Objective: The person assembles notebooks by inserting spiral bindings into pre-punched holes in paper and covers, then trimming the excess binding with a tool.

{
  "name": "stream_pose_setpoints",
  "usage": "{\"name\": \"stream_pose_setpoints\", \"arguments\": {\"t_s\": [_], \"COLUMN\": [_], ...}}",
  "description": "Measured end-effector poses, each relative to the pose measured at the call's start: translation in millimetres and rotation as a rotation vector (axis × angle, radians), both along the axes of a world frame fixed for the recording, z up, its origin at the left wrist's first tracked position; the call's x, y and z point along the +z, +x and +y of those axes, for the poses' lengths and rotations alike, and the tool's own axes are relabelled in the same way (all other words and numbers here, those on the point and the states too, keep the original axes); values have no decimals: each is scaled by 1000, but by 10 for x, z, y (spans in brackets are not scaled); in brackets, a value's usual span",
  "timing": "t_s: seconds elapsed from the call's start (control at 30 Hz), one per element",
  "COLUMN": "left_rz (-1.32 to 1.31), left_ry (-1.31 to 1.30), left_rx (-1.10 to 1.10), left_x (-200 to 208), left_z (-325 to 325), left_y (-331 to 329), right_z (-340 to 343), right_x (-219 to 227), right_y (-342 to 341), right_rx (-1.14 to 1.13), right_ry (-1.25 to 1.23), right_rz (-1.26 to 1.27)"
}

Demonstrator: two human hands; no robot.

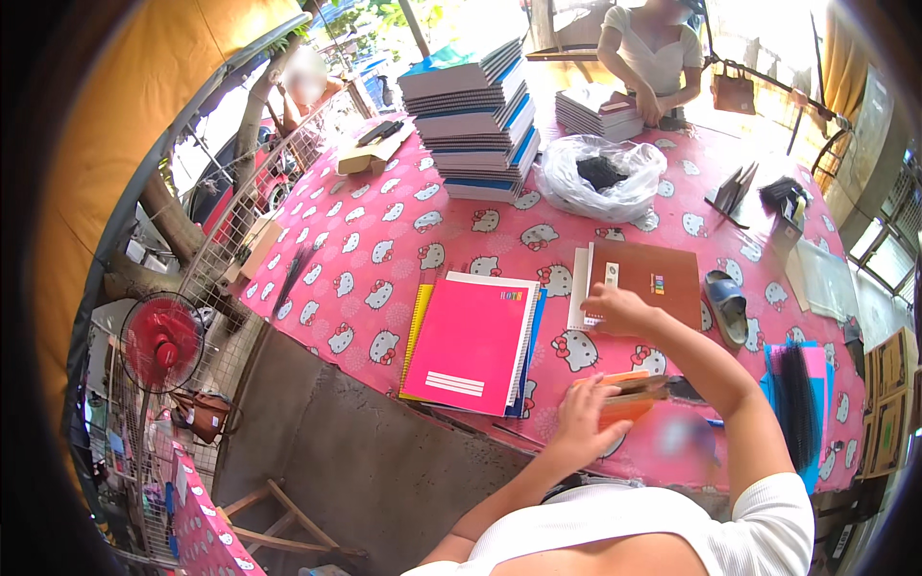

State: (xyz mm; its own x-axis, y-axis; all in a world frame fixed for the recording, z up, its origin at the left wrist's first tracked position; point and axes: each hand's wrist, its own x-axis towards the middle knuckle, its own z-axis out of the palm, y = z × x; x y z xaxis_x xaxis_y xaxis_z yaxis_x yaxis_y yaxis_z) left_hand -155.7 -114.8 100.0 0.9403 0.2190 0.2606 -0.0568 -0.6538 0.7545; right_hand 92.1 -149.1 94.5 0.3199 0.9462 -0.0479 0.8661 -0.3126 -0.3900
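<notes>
In the head view, the right hand (618,309) touches the brown notebook (650,278) at its left side; I can't tell if that grip pinches; the left hand (584,422) has its grip around the orange packet (626,411), by the tabletop's (322,331) near edge; the notebook lies beyond.

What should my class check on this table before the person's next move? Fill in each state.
1. Right hand at the brown notebook: ok.
2. Left hand at the orange item: ok.
3. Whether the right hand grips anything: cannot tell.
4. Pink notebook squared with those beneath: not ok; yellow and blue edges stick out.
5. Stray items away from brown notebook: not ok; a slipper lies to its right.
</notes>
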Motion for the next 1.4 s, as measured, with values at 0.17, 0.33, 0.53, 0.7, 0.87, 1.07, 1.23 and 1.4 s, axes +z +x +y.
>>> {"name": "stream_pose_setpoints", "arguments": {"t_s": [0.17, 0.33, 0.53, 0.7, 0.87, 1.07, 1.23, 1.4], "left_rz": [128, 34, 9, -16, -40, -40, -40, -45], "left_ry": [267, 276, 247, 230, 244, 246, 264, 265], "left_rx": [19, -62, -116, -77, -88, -90, -96, -97], "left_x": [-161, -236, -188, -249, -261, -262, -261, -235], "left_z": [-125, 123, 184, 170, 178, 192, 200, 181], "left_y": [136, 313, 362, 368, 393, 380, 369, 371], "right_z": [62, 167, 183, 161, 227, 264, 298, 259], "right_x": [-310, -405, -457, -428, -295, -362, -329, -319], "right_y": [86, -3, 213, 312, 439, 442, 467, 397], "right_rx": [148, 101, 151, 199, 194, 182, 193, 163], "right_ry": [-73, -122, 35, 63, -68, -69, -124, -117], "right_rz": [-206, -327, -192, -50, 115, 117, 144, 65]}}
